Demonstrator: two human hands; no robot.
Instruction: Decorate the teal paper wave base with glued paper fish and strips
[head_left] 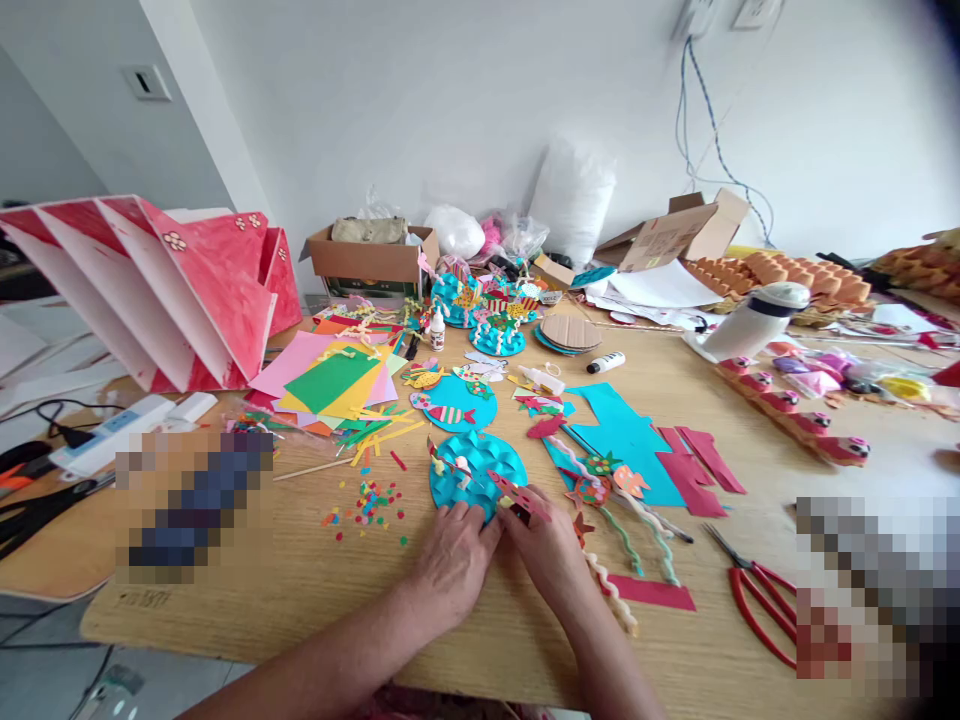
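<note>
Here, hands (456, 560) (553, 545) pinch blue disc (486, 456) and red cutout (519, 493), its length slanting away leftward.

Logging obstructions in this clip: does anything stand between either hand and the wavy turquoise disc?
Nothing visible does: the left hand touches the turquoise disc at its near edge, and the right hand is at its near right side, by a spotted pink cutout.
</note>
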